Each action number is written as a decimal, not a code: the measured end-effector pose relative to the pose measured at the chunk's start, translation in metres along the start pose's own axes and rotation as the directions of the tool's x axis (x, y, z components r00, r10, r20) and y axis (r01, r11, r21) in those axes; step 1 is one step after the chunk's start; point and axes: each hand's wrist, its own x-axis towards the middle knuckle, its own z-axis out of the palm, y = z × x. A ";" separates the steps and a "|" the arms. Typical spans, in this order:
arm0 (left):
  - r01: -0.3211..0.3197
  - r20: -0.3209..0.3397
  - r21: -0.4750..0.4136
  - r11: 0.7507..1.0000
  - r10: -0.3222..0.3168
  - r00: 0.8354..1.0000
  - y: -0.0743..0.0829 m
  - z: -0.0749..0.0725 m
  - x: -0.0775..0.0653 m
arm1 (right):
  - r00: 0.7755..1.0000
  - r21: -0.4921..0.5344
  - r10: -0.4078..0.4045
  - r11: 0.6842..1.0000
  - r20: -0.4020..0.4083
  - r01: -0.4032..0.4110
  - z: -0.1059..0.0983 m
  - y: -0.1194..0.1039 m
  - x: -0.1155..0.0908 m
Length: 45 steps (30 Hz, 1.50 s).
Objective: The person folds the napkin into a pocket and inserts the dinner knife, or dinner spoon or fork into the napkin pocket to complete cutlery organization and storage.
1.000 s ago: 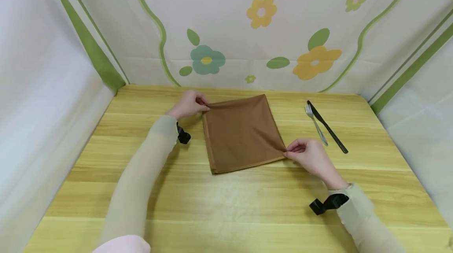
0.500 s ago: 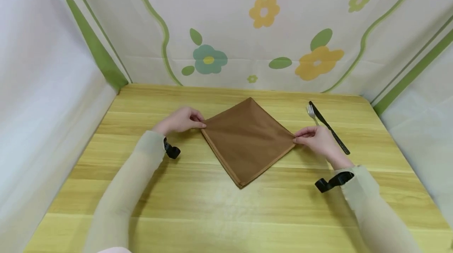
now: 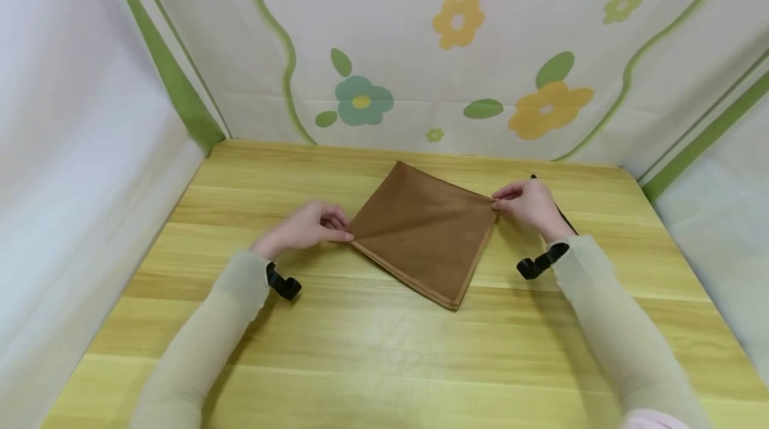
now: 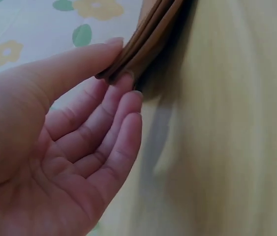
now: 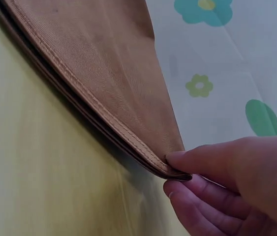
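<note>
A brown cloth napkin (image 3: 426, 232), folded into a square of several layers, is stretched between both hands over the wooden table. My left hand (image 3: 309, 225) pinches its left corner between thumb and fingers. In the left wrist view the stacked layers of the napkin (image 4: 150, 34) show at the thumb tip. Its right corner is pinched by my right hand (image 3: 529, 205), thumb on top and fingers below. The stitched hem of the napkin (image 5: 104, 118) runs to that pinch in the right wrist view. One corner points toward the near right, another toward the back.
A black-handled knife (image 3: 566, 219) lies behind my right hand, mostly hidden by it. The wooden table (image 3: 384, 362) ends at a white curtain (image 3: 390, 35) printed with flowers. White cloth walls stand at both sides.
The napkin has turned counterclockwise as seen from above. My left hand has come nearer and my right hand has moved farther back, now covering the fork and part of the knife.
</note>
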 end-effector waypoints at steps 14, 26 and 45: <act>0.101 0.042 -0.076 0.992 -0.098 0.994 0.013 0.027 -0.026 | 0.979 0.070 -0.001 0.997 -0.202 0.016 0.029 -0.011 0.051; 0.147 0.064 -0.099 0.984 -0.141 0.988 0.020 0.035 -0.029 | 0.965 0.141 0.017 0.990 -0.262 0.021 0.043 -0.033 0.072; 0.088 -0.019 0.036 0.995 -0.087 0.996 0.046 0.000 -0.030 | 0.978 0.153 -0.069 0.983 -0.196 0.100 0.023 -0.035 0.045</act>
